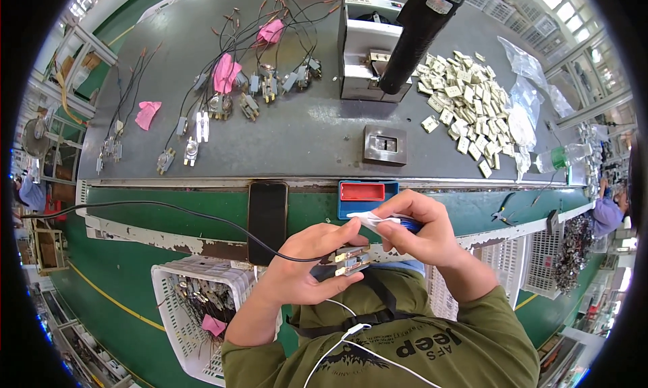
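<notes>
My left hand (297, 263) grips a small electrical part (350, 260) with metal contacts, its fingers curled round it. A black cable (196, 204) runs from the far left to this part. To its upper right, my right hand (428, 233) pinches a slim white and blue thing (408, 223) between thumb and fingers. Its white end (368, 218) points toward my left hand; I cannot make out its kind. Both hands are held above the near edge of the bench, in front of my body.
Near my hands are a phone (267, 223), a blue box (345, 209) with a red tray and some pliers (503, 212). Farther off stand a metal block (385, 145), a bench machine (364, 84), cream pieces (466, 104), wired parts (223, 104) and a bottle (563, 157). A white basket (179, 327) stands below.
</notes>
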Tool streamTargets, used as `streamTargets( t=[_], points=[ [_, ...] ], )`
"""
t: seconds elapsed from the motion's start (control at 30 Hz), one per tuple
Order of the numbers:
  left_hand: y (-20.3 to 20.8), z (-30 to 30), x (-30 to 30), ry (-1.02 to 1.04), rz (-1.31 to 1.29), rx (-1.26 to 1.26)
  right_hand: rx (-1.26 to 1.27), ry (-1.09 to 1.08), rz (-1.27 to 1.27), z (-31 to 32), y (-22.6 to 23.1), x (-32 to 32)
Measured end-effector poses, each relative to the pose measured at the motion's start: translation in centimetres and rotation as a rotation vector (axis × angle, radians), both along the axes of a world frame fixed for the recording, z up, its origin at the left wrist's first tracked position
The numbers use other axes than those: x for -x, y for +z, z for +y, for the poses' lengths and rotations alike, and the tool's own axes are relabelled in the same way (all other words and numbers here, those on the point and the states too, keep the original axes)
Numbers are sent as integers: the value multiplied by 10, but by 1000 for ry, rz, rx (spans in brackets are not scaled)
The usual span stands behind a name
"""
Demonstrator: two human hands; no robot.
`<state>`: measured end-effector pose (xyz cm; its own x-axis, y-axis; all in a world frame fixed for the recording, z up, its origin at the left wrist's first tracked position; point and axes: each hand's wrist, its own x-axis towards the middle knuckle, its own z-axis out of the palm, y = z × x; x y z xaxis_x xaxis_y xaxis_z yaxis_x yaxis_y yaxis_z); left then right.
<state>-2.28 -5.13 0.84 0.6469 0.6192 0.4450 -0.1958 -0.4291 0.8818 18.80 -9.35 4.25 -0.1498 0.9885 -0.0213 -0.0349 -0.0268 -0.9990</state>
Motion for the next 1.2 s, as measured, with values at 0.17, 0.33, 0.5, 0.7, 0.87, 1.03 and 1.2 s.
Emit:
streamTargets(
  t=[0.17,0.33,0.5,0.7,0.87,1.03,1.2],
  points=[
    [-4,-1,2,2,-44,-16,-137,-4,-86,0,-3,-1],
    [-12,-8,12,23,-78,172,-230,-17,-131,1,-2,-2],
    [-13,-7,11,57,-290,417,-294,44,-110,3,-3,-7],
    [-14,-5,12,28,-284,403,-119,158,-159,7,5,-8],
    [-14,-3,10,36,-254,330,-70,182,-122,6,3,-9],
    [-14,-5,8,78,-197,338,-115,164,-134,7,-1,-9],
    [-17,-4,9,46,-226,367,-135,181,-136,7,-3,-7]
  ],
)
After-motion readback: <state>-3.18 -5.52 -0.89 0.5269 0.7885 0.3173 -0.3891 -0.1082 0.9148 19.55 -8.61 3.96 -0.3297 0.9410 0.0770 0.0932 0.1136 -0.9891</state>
